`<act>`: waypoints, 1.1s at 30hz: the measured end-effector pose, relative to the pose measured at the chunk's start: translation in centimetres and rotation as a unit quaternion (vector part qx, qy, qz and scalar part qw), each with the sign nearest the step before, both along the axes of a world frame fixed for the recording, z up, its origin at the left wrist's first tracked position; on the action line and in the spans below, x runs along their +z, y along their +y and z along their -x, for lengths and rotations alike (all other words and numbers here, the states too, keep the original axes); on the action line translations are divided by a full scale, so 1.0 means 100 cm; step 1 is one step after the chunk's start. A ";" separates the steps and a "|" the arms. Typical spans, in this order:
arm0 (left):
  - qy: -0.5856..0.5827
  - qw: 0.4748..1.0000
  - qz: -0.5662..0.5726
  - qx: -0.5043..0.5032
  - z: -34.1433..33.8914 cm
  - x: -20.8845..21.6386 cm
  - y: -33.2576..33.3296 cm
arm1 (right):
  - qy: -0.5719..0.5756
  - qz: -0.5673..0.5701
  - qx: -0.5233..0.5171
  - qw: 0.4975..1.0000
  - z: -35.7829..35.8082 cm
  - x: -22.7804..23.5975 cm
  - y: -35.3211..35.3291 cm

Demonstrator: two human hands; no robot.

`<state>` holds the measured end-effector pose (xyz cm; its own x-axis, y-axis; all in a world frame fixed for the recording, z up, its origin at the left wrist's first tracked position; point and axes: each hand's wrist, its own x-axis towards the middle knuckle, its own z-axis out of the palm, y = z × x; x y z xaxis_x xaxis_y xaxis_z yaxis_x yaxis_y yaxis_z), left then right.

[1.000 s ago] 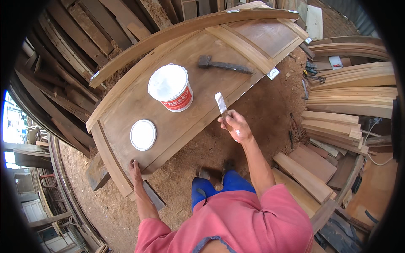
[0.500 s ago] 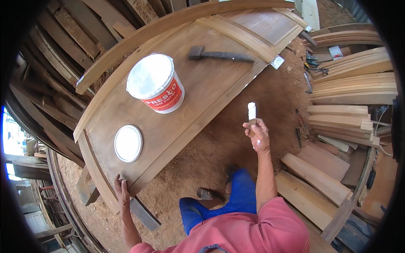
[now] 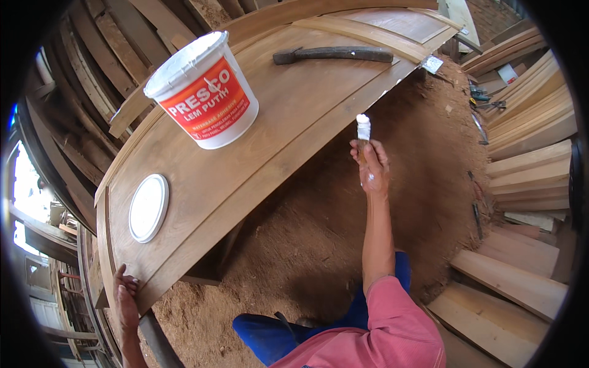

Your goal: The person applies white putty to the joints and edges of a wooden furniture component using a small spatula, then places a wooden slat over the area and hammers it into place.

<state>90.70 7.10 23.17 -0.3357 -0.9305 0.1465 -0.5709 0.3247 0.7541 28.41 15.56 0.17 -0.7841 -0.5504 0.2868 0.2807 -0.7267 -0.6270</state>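
My right hand point(image 3: 372, 164) is closed round a short wooden stick point(image 3: 364, 130), its upper end thickly coated in white glue. It is held upright in the air beyond the near edge of a wooden door panel point(image 3: 202, 202), and white smears mark the hand. My left hand point(image 3: 127, 294) touches the panel's near left corner, fingers apart and slightly bent. On the panel stands a white bucket point(image 3: 211, 101) with a red label, its rim streaked white. A round white lid point(image 3: 149, 208) lies to its left, nearer to me.
A hammer point(image 3: 334, 55) lies on the panel behind the bucket. Stacked planks point(image 3: 527, 129) and loose boards point(image 3: 509, 288) line the right side. Old timber point(image 3: 92, 61) leans at the far left. Hand tools point(image 3: 481, 116) lie on the sawdust-covered floor point(image 3: 294, 251).
My view has shifted, and the bucket appears larger and farther up to the left. My right hand still holds the coated stick upright. My left hand stays at the panel's corner.
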 end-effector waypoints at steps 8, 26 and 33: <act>0.084 0.995 0.000 -0.050 0.001 -0.009 0.005 | 0.001 0.132 -0.014 0.991 0.018 -0.022 -0.019; 0.158 0.986 -0.001 -0.060 -0.005 -0.014 0.005 | 0.016 0.011 -0.024 1.000 0.072 0.003 -0.016; 0.169 0.983 -0.036 -0.065 0.004 -0.010 0.005 | -0.010 0.016 -0.044 0.999 0.099 -0.006 -0.010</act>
